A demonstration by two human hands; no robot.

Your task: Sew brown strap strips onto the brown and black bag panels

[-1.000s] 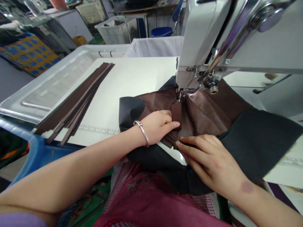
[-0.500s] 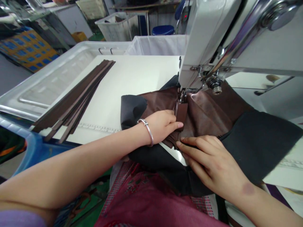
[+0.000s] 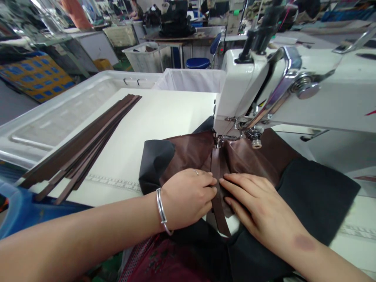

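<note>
A brown leather-like strip [image 3: 217,196] runs from under the presser foot [image 3: 217,141] of a white sewing machine [image 3: 235,90] toward my body. It lies on a brown leather-like piece [image 3: 190,152] joined to black fabric [image 3: 317,196]. My left hand [image 3: 189,196], with a silver bangle at the wrist, has its fingers curled closed at the strip's left edge; the thumb is hidden. On the strip's right side, my right hand [image 3: 255,199] rests with fingers stretched out, pressing on the brown piece. Both hands are just in front of the needle area.
Several loose brown strips [image 3: 88,145] lie in a bundle on the white tabletop [image 3: 164,109], left of the machine. A clear plastic tray [image 3: 38,129] and a blue bin [image 3: 17,207] border the left side. Behind stand a white-lined container [image 3: 188,80] and a blue stool [image 3: 198,62].
My left hand has moved down and slightly left along the strip. The strip's end, folded near the needle before, now extends straight toward me. The head view has tilted up.
</note>
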